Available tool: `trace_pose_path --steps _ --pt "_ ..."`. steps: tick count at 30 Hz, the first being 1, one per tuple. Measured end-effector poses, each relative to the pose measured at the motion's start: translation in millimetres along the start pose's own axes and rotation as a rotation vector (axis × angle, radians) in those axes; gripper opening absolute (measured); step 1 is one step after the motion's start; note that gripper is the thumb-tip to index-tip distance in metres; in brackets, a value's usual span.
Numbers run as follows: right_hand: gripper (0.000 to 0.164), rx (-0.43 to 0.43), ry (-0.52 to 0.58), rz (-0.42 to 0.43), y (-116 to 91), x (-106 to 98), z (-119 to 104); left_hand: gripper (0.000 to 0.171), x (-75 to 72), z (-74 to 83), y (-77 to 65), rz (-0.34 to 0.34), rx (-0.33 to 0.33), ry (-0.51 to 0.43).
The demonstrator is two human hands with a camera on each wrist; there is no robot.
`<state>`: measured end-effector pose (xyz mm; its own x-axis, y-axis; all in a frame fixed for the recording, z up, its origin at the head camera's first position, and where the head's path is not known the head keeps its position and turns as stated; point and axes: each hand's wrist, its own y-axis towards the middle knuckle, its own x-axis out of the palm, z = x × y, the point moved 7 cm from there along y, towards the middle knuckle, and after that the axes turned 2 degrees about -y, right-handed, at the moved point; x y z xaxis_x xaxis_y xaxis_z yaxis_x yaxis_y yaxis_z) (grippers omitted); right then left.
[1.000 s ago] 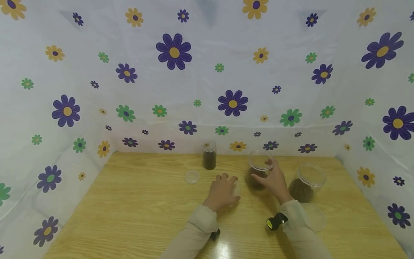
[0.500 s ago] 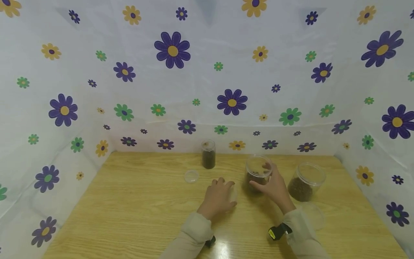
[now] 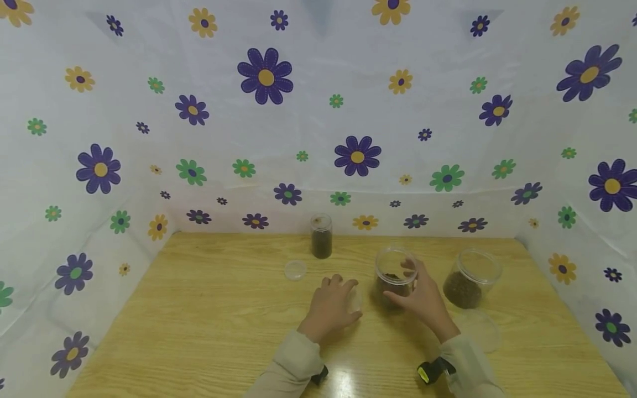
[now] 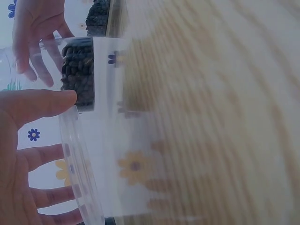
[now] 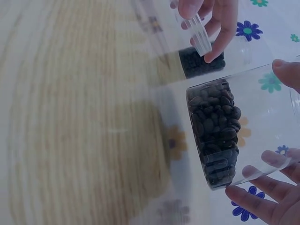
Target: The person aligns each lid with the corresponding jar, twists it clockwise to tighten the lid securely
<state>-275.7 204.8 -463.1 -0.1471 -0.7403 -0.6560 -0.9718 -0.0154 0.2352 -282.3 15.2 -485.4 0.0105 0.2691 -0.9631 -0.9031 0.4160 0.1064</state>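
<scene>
My left hand (image 3: 330, 309) holds a clear round lid (image 4: 82, 164) by its rim between thumb and fingers, above the table. To its right, my right hand (image 3: 423, 296) grips a clear open jar (image 3: 395, 279), thumb on the near side and fingers round the far side. Dark beans (image 5: 215, 131) that look like coffee beans fill the lower part of this jar. In the right wrist view the jar leans slightly, and its base appears a little off the table. The lid is beside the jar, apart from it.
Right of my right hand stands another open jar (image 3: 463, 287) with dark contents, with a large clear lid (image 3: 478, 331) flat in front of it. A slim jar (image 3: 322, 240) of dark contents stands at the back, near a small clear lid (image 3: 296, 270). Flowered cloth (image 3: 318, 121) surrounds the wooden table (image 3: 209, 309).
My right hand has brought the jar nearer to me and slightly left. My left hand, with the lid, has shifted a little left and toward me.
</scene>
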Motion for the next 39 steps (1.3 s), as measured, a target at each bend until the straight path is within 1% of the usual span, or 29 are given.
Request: trace_pose_path --steps 3,11,19,28,35,39 --pt "0.094 0.001 -0.004 -0.005 -3.6 0.7 -0.1 0.063 -0.2 -1.4 -1.6 0.011 0.003 -0.029" --pt "0.09 -0.01 0.003 -0.02 -8.1 1.1 0.6 0.064 1.0 -5.8 -5.5 0.011 -0.004 -0.041" --pt "0.09 -0.018 -0.042 -0.036 -9.7 4.1 -0.4 0.064 -1.4 -8.5 -10.3 0.019 0.001 -0.064" --pt "0.089 -0.025 -0.05 -0.046 -11.9 8.3 2.5 0.063 -1.4 -13.2 -10.7 0.025 -0.021 -0.099" --pt "0.092 -0.034 -0.069 -0.049 -13.6 6.7 -0.3 0.063 -0.3 -14.0 -11.3 0.022 -0.021 -0.089" --pt "0.092 -0.042 -0.085 -0.055 -14.7 6.0 -2.6 0.064 -0.9 -14.3 -10.9 0.012 -0.026 -0.101"
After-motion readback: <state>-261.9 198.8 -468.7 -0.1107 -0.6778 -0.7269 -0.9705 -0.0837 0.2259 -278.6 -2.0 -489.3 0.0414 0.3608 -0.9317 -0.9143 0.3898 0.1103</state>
